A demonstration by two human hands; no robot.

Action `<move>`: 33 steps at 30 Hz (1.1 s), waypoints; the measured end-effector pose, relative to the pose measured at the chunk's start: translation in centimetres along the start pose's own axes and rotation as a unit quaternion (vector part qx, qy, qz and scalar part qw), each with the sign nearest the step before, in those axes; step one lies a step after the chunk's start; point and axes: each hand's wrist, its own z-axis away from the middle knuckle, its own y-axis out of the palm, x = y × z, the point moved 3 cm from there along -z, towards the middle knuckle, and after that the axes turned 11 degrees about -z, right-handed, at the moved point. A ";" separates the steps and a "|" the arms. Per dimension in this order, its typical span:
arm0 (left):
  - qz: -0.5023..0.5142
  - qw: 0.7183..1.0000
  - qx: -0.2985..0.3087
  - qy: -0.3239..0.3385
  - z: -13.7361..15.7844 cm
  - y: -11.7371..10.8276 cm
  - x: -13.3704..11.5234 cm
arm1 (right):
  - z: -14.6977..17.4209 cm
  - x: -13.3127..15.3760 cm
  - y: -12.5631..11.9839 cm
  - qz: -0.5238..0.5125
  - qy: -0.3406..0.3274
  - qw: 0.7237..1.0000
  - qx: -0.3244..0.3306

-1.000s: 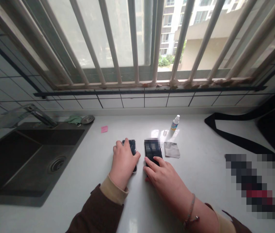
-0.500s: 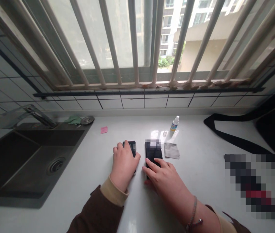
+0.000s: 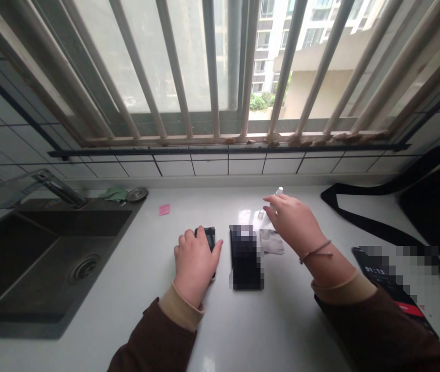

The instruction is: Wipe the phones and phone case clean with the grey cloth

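Note:
My left hand (image 3: 194, 266) lies over a small dark phone (image 3: 209, 235) on the counter, thumb along its right edge and fingers over its left side. To the right lies a larger black phone (image 3: 245, 266), partly pixelated, with neither hand on it. My right hand (image 3: 297, 219), a braided bracelet at its wrist, reaches over the counter at a small white-capped bottle (image 3: 279, 191). Its thumb and fingers are apart, and the hand hides most of the bottle; contact cannot be made out. A grey cloth (image 3: 271, 242) lies below the right fingers, beside a small clear cap (image 3: 260, 214).
A dark sink (image 3: 60, 258) with a faucet (image 3: 62, 188) is on the left, a green cloth (image 3: 114, 195) and drain strainer (image 3: 137, 194) behind it. A pink sticky note (image 3: 164, 210) lies nearby. Rightward are a black strap (image 3: 367, 217) and a partly pixelated phone (image 3: 382, 279). Window bars rise behind.
My right hand has left the larger black phone and moved forward and right to the bottle. My left hand stays on the small phone. The view has shifted slightly.

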 end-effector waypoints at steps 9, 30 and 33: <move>0.105 0.988 -0.109 0.033 -0.1 -1.0 -0.4 | -4.7 -5.8 0.8 -0.015 0.080 0.986 -0.145; 0.277 0.916 -0.218 0.194 -4.0 -3.6 -0.5 | -1.0 9.3 0.2 -0.348 -0.198 0.911 -0.094; 0.322 0.910 -0.185 0.183 -4.4 -2.8 -0.2 | -1.0 9.5 0.9 -0.346 -0.207 0.914 -0.040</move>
